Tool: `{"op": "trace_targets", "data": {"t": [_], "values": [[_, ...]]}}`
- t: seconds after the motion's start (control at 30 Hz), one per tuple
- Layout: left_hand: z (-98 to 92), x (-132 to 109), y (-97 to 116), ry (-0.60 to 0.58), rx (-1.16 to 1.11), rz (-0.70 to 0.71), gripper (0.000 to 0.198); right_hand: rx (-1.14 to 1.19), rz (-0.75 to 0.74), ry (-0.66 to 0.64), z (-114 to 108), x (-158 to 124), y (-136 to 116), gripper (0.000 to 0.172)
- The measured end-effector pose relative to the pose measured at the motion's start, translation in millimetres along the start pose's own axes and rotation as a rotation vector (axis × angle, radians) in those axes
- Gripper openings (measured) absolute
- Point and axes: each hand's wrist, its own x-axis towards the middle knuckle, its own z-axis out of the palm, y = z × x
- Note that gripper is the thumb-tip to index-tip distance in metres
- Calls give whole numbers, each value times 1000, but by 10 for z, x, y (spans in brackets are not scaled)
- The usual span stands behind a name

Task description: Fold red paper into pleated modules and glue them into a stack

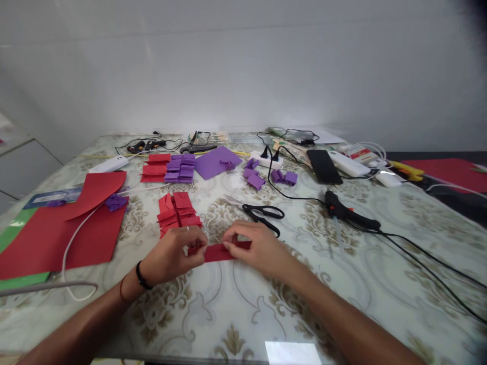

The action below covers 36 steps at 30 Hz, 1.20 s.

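Note:
A red paper strip [218,253] lies crosswise in front of me, held at both sides. My left hand [178,253] pinches its left part between thumb and fingertips. Toward the strip's right part, my right hand [258,248] is closed in a pinch on the paper. Just beyond my left hand sit several folded red paper pieces [178,209], partly hidden by that hand. Black-handled scissors [262,213] rest behind my right hand, blades pointing to the far left.
Red sheets [91,238] and a white cable [70,243] lie at left. A glue gun [352,213] with its cord is at right. Farther back are folded purple pieces [179,168], a purple sheet [216,161], a power strip [268,160] and a phone [324,166].

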Motion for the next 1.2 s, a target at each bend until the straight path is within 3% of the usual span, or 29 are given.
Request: {"op": "trace_targets", "data": {"t": [0.33, 0.7, 0.9, 1.07, 1.13, 1.2], "values": [[146, -43, -8, -33, -82, -12, 8, 43, -52, -31, 174, -62, -35, 19], [-142, 40, -2, 72, -118, -78, 10, 118, 9, 24, -45, 1, -45, 17], [-266, 42, -83, 200, -122, -153, 11, 79, 63, 91, -165, 24, 2, 10], [-227, 38, -80, 184, -142, -173, 12, -260, 175, 319, -285, 54, 146, 9], [-175, 34, -29, 158, -44, -129, 12, -287, 131, 396, -269, 50, 144, 6], [-112, 21, 31, 101, 47, -66, 12, -193, 15, 311, -194, 29, 87, 7]]}}
